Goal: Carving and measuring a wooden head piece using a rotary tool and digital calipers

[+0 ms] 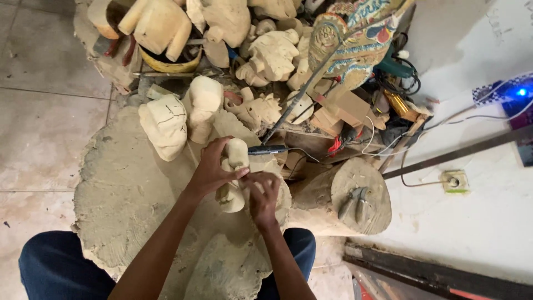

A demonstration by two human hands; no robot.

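My left hand (211,169) wraps around a pale carved wooden figure (235,161), thumb pressed on its front. The figure stands upright on a dusty wooden stump (116,194). My right hand (263,197) is closed against the lower right side of the same figure; whatever tool it may hold is hidden by the fingers. A black rotary tool handpiece (267,149) with a cord lies just beyond the figure.
Several unfinished pale wood carvings (164,125) pile up at the back. A painted puppet (355,39) on a stick leans there. Pliers (354,201) rest on a smaller log (338,208) to the right. Cables and a wall socket (454,181) sit on the right.
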